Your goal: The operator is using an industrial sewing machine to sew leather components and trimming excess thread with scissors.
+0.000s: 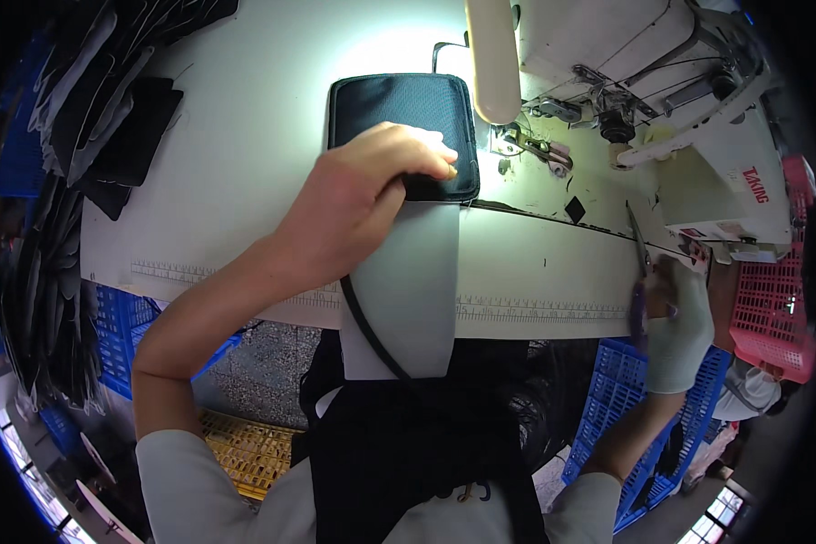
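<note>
A dark, rounded-square fabric piece [399, 104] with a bound edge lies under the bright lamp, left of the sewing machine's needle area. My left hand [376, 172] is closed on its lower right part, fingers curled and pressed against the cloth. Beneath it, a pale sheet [403, 281] hangs over the table's near edge, with a black cord or strip [367, 322] across it. At the right, my right hand [675, 313], in a pale covering over palm and wrist, is closed around the purple handles of scissors [641, 245]. Their blades point away from me; the fingers are slightly blurred.
The white sewing machine [721, 181] stands at the right. Stacked dark fabric pieces [109, 118] hang along the left. A printed ruler [535, 310] runs along the white table's near edge. Blue baskets [607, 390], a yellow crate [245, 444] and a pink basket [771, 299] stand around.
</note>
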Demonstrator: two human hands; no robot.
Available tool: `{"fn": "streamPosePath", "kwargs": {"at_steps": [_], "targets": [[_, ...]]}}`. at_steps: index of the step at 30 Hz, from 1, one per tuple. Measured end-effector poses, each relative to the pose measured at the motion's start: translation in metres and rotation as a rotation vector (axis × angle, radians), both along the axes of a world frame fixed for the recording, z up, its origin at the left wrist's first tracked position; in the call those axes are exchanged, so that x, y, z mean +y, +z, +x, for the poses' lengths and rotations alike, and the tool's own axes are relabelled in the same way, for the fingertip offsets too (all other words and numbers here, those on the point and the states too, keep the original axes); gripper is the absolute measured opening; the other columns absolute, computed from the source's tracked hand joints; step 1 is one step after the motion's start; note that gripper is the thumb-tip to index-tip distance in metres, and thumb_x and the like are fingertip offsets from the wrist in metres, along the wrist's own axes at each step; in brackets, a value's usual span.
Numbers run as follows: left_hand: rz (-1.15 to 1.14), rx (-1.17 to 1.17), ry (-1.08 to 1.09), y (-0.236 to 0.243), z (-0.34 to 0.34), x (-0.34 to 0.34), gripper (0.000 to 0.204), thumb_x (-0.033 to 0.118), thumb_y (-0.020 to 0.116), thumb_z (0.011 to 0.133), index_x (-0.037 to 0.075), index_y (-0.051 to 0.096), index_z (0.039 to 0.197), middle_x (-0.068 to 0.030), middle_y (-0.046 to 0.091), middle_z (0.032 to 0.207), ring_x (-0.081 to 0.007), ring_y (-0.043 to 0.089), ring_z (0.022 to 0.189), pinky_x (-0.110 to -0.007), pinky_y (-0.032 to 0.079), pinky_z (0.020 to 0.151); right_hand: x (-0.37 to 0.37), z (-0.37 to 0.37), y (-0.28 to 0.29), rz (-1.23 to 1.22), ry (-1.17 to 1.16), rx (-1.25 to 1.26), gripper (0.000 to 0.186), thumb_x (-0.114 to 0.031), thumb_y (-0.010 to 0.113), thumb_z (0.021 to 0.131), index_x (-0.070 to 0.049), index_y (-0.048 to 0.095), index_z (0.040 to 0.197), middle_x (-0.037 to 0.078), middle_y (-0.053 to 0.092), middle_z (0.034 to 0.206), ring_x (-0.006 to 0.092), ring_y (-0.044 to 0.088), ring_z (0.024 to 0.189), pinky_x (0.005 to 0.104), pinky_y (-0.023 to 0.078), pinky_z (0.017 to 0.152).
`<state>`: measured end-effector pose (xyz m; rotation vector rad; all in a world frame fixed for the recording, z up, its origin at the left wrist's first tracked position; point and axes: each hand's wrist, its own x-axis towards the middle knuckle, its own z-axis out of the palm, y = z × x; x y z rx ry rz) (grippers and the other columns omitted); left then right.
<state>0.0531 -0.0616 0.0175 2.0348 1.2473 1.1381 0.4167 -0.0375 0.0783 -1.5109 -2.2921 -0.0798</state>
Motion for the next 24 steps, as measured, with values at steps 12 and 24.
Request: {"fn": "streamPosePath", "kwargs": {"at_steps": [12, 24], "targets": [[-0.531, -0.362, 0.202, 0.038, 0.003, 0.017, 0.024, 0.010, 0.051, 0.091, -0.003, 0.060, 0.110, -0.0202, 0.066, 0.114, -0.0312, 0.067, 0.100, -0.038, 0.055, 0.085, -0.022, -0.150, -0.027, -0.051, 1.058, -0.193, 0.030, -0.018, 0.063, 0.088, -0.010, 0.064, 0.116, 0.006, 0.063, 0.109, 0.0220, 0.060, 0.077, 0.0319, 0.050, 0.066], [-0.206, 0.470, 0.192, 0.019, -0.038, 0.033, 0.039, 0.019, 0.063, 0.090, -0.005, 0.060, 0.121, -0.0171, 0.066, 0.114, -0.0252, 0.064, 0.101, -0.037, 0.051, 0.089, -0.007, -0.144, -0.054, -0.038, 0.707, 0.030, 0.030, -0.014, 0.058, 0.090, -0.006, 0.062, 0.119, 0.011, 0.063, 0.117, 0.0287, 0.063, 0.111, 0.0362, 0.051, 0.088]]}}
